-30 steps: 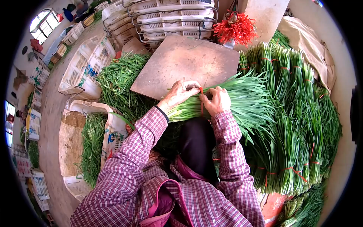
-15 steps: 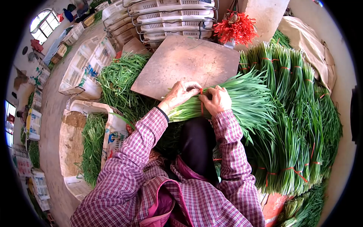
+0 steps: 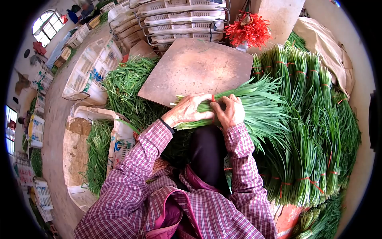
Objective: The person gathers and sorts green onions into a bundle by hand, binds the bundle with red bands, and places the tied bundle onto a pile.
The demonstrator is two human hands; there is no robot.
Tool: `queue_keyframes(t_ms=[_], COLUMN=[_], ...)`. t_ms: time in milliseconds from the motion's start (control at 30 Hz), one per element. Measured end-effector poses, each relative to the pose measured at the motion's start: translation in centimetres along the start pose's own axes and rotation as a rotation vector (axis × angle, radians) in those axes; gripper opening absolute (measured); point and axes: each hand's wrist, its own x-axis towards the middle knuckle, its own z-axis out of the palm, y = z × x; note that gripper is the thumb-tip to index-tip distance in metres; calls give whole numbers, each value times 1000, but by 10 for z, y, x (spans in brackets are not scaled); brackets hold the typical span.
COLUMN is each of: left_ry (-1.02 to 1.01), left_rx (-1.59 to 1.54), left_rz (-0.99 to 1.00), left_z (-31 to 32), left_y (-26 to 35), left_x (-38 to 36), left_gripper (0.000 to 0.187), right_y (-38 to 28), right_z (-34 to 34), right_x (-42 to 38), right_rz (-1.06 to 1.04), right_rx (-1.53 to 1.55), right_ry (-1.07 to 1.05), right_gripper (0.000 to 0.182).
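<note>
A bunch of green chives (image 3: 260, 109) lies across my lap at the near edge of a square board (image 3: 195, 63), its pale stem ends to the left and its leaves fanned to the right. My left hand (image 3: 188, 110) is wrapped over the stems, thumb on the near side. At the bunch's middle, a short piece of red tie (image 3: 213, 98) shows between my hands. My right hand (image 3: 230, 113) grips the bunch just right of the tie, fingers bent; its fingertips are partly hidden.
Tied chive bunches (image 3: 302, 131) are piled at my right. Loose greens (image 3: 131, 85) lie left of the board, beside a white crate (image 3: 115, 135) holding more. Stacked white crates (image 3: 185, 20) stand behind, near a hanging cluster of red ties (image 3: 247, 31). Another person sits far back left.
My left hand has gone from pinching the tie to lying around the stems, slightly lower and left. The red end hanging down the bunch's near side no longer shows.
</note>
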Motion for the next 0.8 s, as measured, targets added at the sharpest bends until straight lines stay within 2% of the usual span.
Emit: queue_keyframes(t_ms=[100,167,267,433,500,533,600,633,667,733,800], left_ry=[28,36,43,109,11,16,-9,-64,-66,-231,-250], left_rx=[106,105,107,154,82,84,157,308,310,370,379], left_rz=[82,104,111,151,63,66,56,83,79,-15,-31], left_z=[6,7,8,9,6,3,-2,-5,-9,-18,-29], left_y=[-7,-9,-9,-13,-12,-11,-8,-5,-3,1,-3], left_x=[0,0,-1,-1,-1,0,0,0,2,9,20], left_gripper=[57,57,57,57,74,74,98,116,116,115,110], right_y=[-6,-9,-6,-1,1,1,0,-2,-1,3,2], right_z=[-4,-3,3,10,11,11,8,4,1,1,0], right_x=[-3,-4,-3,-5,-6,-5,-2,3,10,24,33], right_rz=[16,19,-23,-77,-115,-135,-153,-97,-41,-24,-36], right_rx=[-59,-120,-177,-15,3,32,62,129,197,318,391], right_ry=[22,96,81,134,178,207,232,181,129,77,113], right_gripper=[28,30,27,19,16,15,14,13,13,14,11])
